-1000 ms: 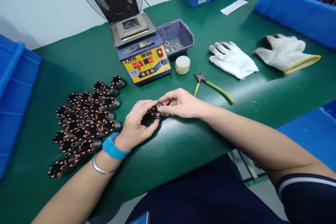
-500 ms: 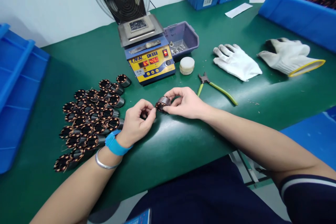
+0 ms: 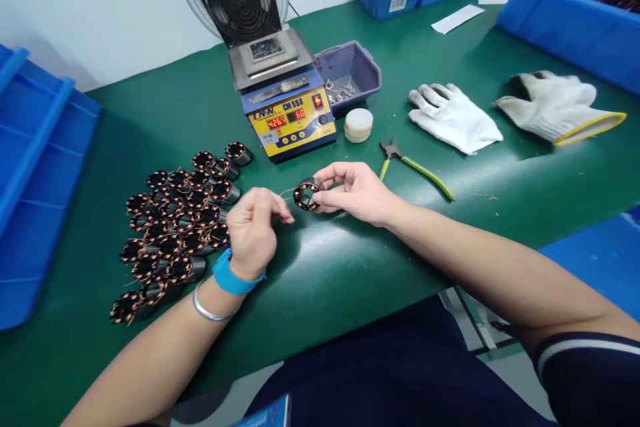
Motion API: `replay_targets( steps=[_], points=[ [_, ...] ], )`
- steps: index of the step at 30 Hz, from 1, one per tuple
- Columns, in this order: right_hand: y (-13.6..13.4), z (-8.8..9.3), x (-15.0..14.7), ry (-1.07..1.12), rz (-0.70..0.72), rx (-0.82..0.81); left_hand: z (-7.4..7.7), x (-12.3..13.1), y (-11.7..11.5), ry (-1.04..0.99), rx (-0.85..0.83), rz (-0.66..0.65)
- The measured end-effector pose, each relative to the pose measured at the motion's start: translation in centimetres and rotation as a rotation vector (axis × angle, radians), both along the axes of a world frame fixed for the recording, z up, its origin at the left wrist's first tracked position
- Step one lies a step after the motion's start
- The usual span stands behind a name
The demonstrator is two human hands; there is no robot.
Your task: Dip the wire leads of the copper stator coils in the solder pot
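My right hand grips a motor stator, a short dark ring with copper windings inside, between thumb and fingers just above the green table. Its open end faces toward me. From the stator's left side a thin wire lead runs to my left hand. The left fingers are curled closed at the wire's end, and the back of the hand partly hides their grip. To the left of that hand stand several more stators in a close group, some with loose wire ends sticking out.
Behind my hands is a yellow-and-blue solder pot with lit digits and a raised fan. Nearby are a purple bin, a round white block, green-handled cutters and white gloves. Blue crates flank the table.
My left hand has turned at the wrist and drawn slightly left from the stator, and the wire now shows between them. The stator has tilted so its open end faces me more.
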State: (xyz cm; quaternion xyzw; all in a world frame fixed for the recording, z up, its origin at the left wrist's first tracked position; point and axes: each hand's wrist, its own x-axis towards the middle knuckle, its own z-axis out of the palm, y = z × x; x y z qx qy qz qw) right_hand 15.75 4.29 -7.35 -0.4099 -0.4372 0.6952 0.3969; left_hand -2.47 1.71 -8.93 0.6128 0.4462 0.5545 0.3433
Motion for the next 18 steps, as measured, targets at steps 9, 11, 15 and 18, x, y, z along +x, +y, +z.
replay_targets(
  steps=[9, 11, 15, 18],
  points=[
    [-0.5, 0.3, -0.6, 0.021, 0.029, -0.049, 0.3, -0.8, 0.6, 0.244, 0.186, 0.012],
    [-0.5, 0.3, -0.5, 0.021, 0.031, -0.081, 0.7, -1.0, 1.2, 0.049, 0.220, 0.118],
    [-0.1, 0.4, -0.2, 0.044, -0.006, -0.099, 1.0, -1.1, 1.9, -0.331, 0.024, 0.157],
    [0.1, 0.0, -0.1, 0.108, -0.024, -0.049, 1.1, 0.0, 0.7, -0.399, -0.381, -0.037]
  ],
)
